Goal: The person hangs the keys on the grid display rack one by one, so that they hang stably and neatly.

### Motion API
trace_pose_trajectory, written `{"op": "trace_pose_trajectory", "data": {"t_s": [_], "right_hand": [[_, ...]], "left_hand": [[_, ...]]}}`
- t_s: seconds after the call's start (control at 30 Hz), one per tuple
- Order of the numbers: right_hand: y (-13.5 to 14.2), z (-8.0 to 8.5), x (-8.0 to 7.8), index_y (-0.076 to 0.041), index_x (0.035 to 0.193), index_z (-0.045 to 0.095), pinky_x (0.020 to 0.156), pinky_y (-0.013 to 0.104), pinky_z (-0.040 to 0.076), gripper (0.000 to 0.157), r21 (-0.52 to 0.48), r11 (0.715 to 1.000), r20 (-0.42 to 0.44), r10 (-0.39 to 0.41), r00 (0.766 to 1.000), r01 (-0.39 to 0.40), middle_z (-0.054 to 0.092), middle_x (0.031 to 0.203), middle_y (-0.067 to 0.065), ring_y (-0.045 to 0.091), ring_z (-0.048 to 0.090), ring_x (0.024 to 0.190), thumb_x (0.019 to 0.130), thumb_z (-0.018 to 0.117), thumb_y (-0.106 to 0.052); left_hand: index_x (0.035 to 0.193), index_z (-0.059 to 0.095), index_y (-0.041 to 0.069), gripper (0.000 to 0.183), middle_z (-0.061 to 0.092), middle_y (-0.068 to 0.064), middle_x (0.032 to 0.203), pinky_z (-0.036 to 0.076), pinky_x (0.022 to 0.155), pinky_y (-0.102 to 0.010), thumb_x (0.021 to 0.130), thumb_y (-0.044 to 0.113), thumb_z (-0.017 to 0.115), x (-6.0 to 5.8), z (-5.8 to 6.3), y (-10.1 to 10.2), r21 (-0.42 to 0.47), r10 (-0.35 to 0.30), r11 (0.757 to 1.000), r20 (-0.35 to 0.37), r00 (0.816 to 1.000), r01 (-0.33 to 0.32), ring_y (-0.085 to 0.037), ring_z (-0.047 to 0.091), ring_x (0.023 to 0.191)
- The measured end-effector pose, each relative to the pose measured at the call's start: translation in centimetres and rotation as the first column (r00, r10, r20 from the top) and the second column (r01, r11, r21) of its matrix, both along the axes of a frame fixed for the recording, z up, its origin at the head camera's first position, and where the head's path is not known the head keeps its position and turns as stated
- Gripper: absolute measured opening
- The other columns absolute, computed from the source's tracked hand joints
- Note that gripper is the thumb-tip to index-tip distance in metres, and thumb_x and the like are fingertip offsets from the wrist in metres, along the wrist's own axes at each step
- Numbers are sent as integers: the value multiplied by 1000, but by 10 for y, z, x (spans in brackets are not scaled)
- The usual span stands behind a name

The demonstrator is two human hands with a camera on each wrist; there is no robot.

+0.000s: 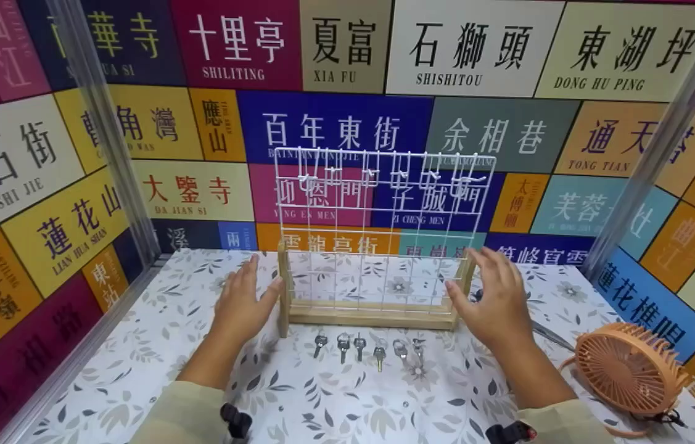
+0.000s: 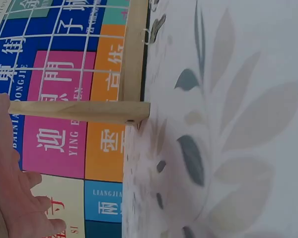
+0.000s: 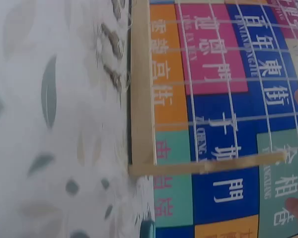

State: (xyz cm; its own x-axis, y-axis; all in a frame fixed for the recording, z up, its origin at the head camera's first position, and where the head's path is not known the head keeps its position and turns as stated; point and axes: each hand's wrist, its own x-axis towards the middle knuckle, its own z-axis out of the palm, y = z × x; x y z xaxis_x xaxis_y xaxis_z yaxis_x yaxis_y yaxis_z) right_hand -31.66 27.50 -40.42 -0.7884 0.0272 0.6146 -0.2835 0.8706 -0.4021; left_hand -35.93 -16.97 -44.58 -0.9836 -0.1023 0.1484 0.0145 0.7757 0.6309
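A white wire grid rack (image 1: 384, 229) stands upright on a wooden base (image 1: 372, 317), with several white hooks (image 1: 370, 177) hung along its upper part. My left hand (image 1: 241, 308) is beside the left wooden post (image 2: 79, 111), fingers spread and thumb at its edge; whether it touches is unclear. On the other side, my right hand (image 1: 498, 305) has its fingers extended by the right wooden post (image 3: 208, 166), and contact cannot be made out. Several metal keys with rings (image 1: 359, 346) lie in a row on the table in front of the base.
An orange fan (image 1: 629, 369) stands at the table's right side, with a dark strip-like object (image 1: 552, 336) behind it, partly hidden by my right arm. The table has a leaf-patterned cover (image 1: 298, 404). Walls with coloured lettered panels (image 1: 335, 126) enclose the back and sides.
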Motion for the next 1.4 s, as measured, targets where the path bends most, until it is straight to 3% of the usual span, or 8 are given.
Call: {"op": "trace_pose_trajectory", "data": {"t_s": [0.17,0.37,0.57,0.7,0.87,1.03,1.27,1.4], "right_hand": [[-21,-2,0,-19,156,54,121,72,38,68,-38,996,-14,75,997,-75,52,160,11,43,44,150,99,74,-50],[-42,-5,-4,-21,156,54,121,67,42,66,-83,992,95,103,990,-95,57,156,11,40,50,147,100,72,-51],[-55,-10,-8,-20,153,57,115,58,51,65,-197,973,219,165,962,-122,61,151,9,34,57,140,99,74,-52],[-58,-20,-12,-23,149,61,103,49,59,61,-292,947,311,224,924,-131,66,140,7,28,64,126,97,75,-53],[-58,-41,-17,-21,138,70,91,39,61,49,-301,944,435,262,862,-135,72,127,4,24,69,114,96,79,-46],[-50,-60,-22,-14,129,75,89,37,61,39,-319,938,485,285,827,-137,77,116,3,20,70,106,96,81,-33],[-39,-78,-27,-11,120,78,95,38,59,28,-377,918,538,326,777,-123,77,107,2,18,69,101,93,83,-18],[-35,-83,-28,-11,118,78,85,32,57,30,-328,935,577,313,754,-137,74,101,3,17,67,95,89,86,-18]], "left_hand": [[174,6,26,88,14,-14,181,14,134,-68,107,71,39,0,-7,10,144,-41,989,3,999,40,-44,15,167],[174,7,24,86,13,-19,180,14,133,-68,108,69,37,1,-14,15,233,-64,971,61,996,48,-46,16,166],[174,9,24,87,14,-19,180,12,133,-69,107,72,36,3,-18,17,341,-116,937,112,987,72,-47,16,166],[174,11,26,87,19,-14,180,13,134,-67,106,74,38,3,-17,16,436,-153,897,144,978,76,-45,18,166],[174,13,26,84,20,-11,180,17,135,-62,107,70,40,4,-19,13,524,-185,849,190,964,60,-39,22,166],[174,15,23,77,22,-12,180,27,133,-59,111,60,42,1,-28,15,667,-249,742,181,951,67,-41,26,165],[172,23,28,68,31,-11,177,29,134,-54,113,53,45,-2,-43,16,778,-260,628,181,948,24,-36,33,163],[168,30,42,63,34,-2,176,26,135,-53,110,58,49,0,-44,16,789,-241,613,233,942,-39,-29,36,163]]}}
